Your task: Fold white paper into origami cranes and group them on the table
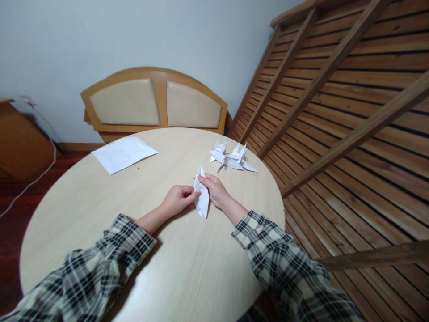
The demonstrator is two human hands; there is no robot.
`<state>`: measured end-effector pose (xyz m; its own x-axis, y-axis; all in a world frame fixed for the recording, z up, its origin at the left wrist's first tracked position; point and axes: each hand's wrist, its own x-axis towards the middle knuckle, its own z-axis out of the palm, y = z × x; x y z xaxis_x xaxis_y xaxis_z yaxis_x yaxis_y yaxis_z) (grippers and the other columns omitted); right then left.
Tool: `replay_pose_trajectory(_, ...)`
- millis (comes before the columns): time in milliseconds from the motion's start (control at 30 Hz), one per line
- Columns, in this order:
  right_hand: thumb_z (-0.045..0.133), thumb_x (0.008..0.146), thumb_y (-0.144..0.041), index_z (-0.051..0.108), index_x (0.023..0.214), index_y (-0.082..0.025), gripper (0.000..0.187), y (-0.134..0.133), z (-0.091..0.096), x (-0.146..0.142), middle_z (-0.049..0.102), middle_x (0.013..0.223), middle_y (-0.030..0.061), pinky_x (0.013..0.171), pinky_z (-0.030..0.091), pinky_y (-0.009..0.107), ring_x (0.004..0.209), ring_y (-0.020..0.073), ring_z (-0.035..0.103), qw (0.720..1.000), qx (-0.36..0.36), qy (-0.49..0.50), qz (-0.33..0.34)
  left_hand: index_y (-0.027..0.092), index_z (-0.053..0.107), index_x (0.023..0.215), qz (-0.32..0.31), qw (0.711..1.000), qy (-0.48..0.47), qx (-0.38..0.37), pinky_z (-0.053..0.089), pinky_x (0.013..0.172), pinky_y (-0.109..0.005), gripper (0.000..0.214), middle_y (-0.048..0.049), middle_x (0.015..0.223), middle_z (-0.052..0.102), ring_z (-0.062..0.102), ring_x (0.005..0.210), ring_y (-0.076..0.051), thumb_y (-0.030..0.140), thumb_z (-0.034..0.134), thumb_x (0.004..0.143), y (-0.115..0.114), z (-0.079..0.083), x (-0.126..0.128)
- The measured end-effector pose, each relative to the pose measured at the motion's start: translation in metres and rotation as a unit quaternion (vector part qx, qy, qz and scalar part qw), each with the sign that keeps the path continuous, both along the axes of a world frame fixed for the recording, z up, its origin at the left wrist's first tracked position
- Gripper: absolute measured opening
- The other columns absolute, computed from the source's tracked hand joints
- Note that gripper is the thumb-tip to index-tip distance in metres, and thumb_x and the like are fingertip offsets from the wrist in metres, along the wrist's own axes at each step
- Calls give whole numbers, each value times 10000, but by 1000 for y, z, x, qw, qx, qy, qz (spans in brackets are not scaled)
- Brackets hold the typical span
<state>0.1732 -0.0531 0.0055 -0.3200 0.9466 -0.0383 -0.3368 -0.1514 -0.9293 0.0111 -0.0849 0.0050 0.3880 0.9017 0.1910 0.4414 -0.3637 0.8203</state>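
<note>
Between my hands is a folded white paper (202,202), a long narrow diamond with pointed ends, held just over the table. My left hand (178,198) pinches its left edge, thumb on the front face and the other fingers curled. On the upper right edge, my right hand (214,188) grips it with the thumb in front and the fingers behind. Beyond my right hand, folded paper cranes (234,160) stand close together on the table, their wings and points overlapping.
White paper sheets (124,153) lie at the far left of the round wooden table (83,214). Behind the table stands a padded wooden headboard (163,98). A slatted wooden panel (335,134) leans along the right side. A white cable (50,167) runs down at the left.
</note>
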Motion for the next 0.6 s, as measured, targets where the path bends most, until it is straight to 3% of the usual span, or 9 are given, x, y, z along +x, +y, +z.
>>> replay_pose_trajectory(167,838,664,-546,634,819,-181,446,0,-2,0,569,664,-28,552,391,252,596,116,510,1000,2,6,-3,198,488,543,-22,1000,-6,8,309,496,-249,486,27,471,482,408,462,-109,496,475,926,-5,5,0)
replay_pose_trajectory(233,847,661,-548,626,798,-181,449,-1,-1,1,569,652,-32,554,402,251,581,110,503,1000,2,10,11,202,480,551,8,998,-52,25,348,527,-258,490,26,490,483,436,487,-119,494,449,944,-5,8,-1)
replay_pose_trajectory(333,840,694,-519,641,788,-178,406,-4,1,2,604,655,-20,572,434,258,581,115,519,998,-5,3,65,198,547,691,79,981,-172,48,417,600,-268,345,28,601,529,500,582,-137,468,537,907,-3,12,-3)
replay_pose_trajectory(433,824,735,-457,685,817,-170,329,-7,3,1,665,707,14,633,469,267,643,131,580,992,-15,-2,128,193,626,897,87,959,-270,6,469,666,-279,230,9,749,605,558,686,-155,416,632,843,1,12,-5)
replay_pose_trajectory(600,857,683,-457,748,890,-163,375,-5,-4,1,741,851,73,687,485,276,749,163,639,990,-23,-14,138,174,674,867,55,945,-318,-52,481,744,-293,199,-23,823,653,590,774,-173,339,714,764,2,11,-7)
